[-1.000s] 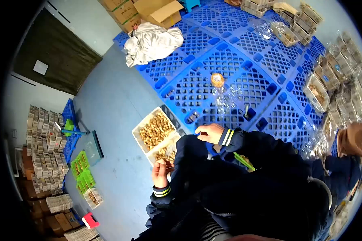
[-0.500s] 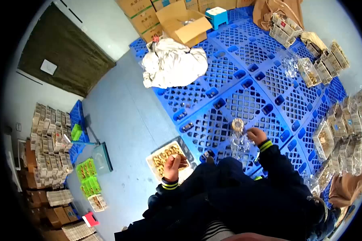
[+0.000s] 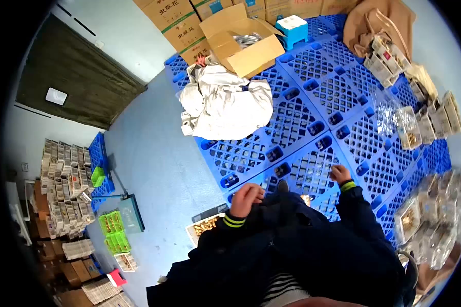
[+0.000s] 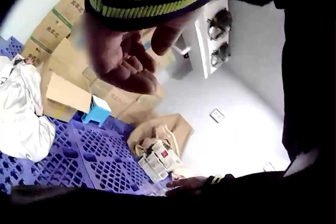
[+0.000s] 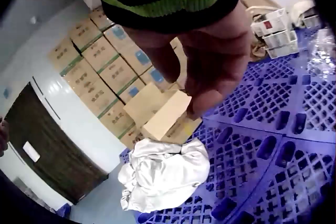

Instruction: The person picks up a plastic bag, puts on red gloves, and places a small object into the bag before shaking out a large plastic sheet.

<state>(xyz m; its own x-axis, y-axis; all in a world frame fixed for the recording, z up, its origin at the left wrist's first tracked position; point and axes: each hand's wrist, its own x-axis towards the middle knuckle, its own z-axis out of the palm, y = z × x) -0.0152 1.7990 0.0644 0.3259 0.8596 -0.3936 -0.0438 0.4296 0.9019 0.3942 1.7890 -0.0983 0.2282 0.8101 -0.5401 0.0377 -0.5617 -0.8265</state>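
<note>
My left hand (image 3: 247, 199) hangs in front of the dark jacket, fingers loosely curled with nothing in them; the left wrist view shows the same hand (image 4: 128, 58) bare. On the other side, my right hand (image 3: 339, 174) is held over the blue pallets (image 3: 312, 153). Its relaxed fingers (image 5: 210, 100) hold nothing in the right wrist view. A white basket of small brown-and-yellow pieces (image 3: 205, 227) sits on the floor by the left forearm, partly hidden by the sleeve. A small orange-brown item (image 3: 306, 199) peeks out past the jacket.
A white cloth heap (image 3: 228, 105) and an open carton (image 3: 243, 46) lie ahead, with a blue stool (image 3: 292, 31) beside them. Filled baskets in clear wrap (image 3: 440, 215) line the right. Green baskets (image 3: 112, 233) and a dark green platform scale (image 3: 132, 212) stand at left.
The body has risen and the view has swung up toward the cartons. The left hand has left the basket of pieces. The right hand has moved out over the pallets, away from the plastic-wrapped item.
</note>
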